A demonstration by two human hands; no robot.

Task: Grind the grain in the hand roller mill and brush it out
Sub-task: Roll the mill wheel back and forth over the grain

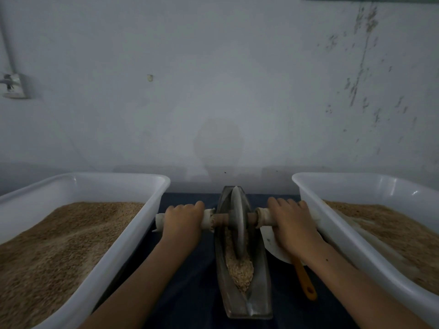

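Note:
A boat-shaped metal trough (262, 290) lies lengthwise on the dark cloth in front of me. A grey grinding wheel (238, 222) stands upright in it on a wooden axle. Crushed grain (240, 269) fills the groove on the near side of the wheel. My left hand (184, 218) grips the cloth-wrapped left handle (209, 220). My right hand (291, 219) grips the wrapped right handle (263, 216). A brush with an orange handle (305, 280) lies to the right of the trough, its head hidden under my right forearm.
Two big white plastic tubs of tan grain flank the mill: the left tub (133, 236) and the right tub (342, 231). A white plate (270, 243) lies under my right wrist. A pale wall (218, 91) rises close behind.

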